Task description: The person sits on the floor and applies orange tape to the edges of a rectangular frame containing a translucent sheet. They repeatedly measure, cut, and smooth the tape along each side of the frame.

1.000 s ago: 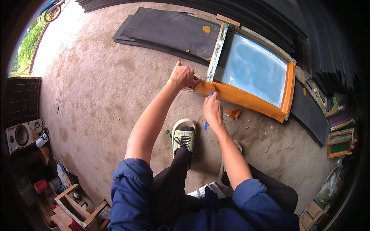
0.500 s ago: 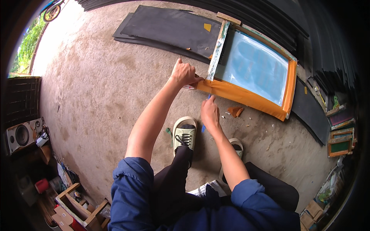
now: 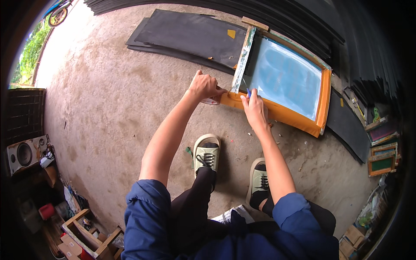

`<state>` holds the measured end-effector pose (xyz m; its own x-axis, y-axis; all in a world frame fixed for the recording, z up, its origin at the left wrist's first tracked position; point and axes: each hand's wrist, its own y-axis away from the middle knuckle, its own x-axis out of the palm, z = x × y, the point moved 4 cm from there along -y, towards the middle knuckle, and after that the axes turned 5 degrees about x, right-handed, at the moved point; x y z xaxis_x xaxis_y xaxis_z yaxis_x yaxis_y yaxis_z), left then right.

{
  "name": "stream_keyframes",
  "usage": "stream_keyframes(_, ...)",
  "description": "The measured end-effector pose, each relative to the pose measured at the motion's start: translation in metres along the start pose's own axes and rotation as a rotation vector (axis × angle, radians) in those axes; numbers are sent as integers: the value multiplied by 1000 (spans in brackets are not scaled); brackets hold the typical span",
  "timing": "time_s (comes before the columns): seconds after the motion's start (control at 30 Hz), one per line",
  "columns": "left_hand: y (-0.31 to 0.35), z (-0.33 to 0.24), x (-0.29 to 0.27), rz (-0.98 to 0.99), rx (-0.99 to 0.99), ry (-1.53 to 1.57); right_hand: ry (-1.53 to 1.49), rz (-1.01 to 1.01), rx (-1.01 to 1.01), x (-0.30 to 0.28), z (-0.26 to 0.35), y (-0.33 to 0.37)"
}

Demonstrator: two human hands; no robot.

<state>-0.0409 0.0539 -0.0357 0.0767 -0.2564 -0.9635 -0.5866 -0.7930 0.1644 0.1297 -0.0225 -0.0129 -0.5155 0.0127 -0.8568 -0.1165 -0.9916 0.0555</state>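
Note:
A screen-printing frame (image 3: 326, 93) with pale blue mesh leans on black sheets, orange-brown tape (image 3: 281, 112) along its near side. At the frame's near left corner my left hand (image 3: 204, 86) is closed on a tape roll (image 3: 211, 101), mostly hidden under the fingers; a strip runs from it to the frame. My right hand (image 3: 256, 112) is closed around a slim blue-handled cutter (image 3: 248, 92). Its thin tip points up and left over the corner of the mesh, close to the frame's whitish left bar (image 3: 243, 58). Whether the tip touches anything I cannot tell.
Black flat sheets (image 3: 186, 37) lie on the concrete floor behind the frame. Smaller frames (image 3: 382, 160) stand at the far right. A speaker (image 3: 27, 152) and wooden frames (image 3: 89, 234) are at the left. My shoes (image 3: 207, 154) are near the frame.
My right hand has moved up and right, from below the tape strip to over the frame's near edge, bringing the cutter with it. My left hand has barely shifted.

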Motion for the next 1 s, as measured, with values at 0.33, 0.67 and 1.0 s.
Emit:
stream_keyframes(0.33,1,5,-15,170,-147,387,95,194,-48,17,-10,-25)
stream_keyframes(0.67,35,57,-24,81,-220,408,115,148,-90,23,-10,-23)
stream_keyframes(1.0,130,43,57,-68,91,-193,230,270,-232,89,-32,113)
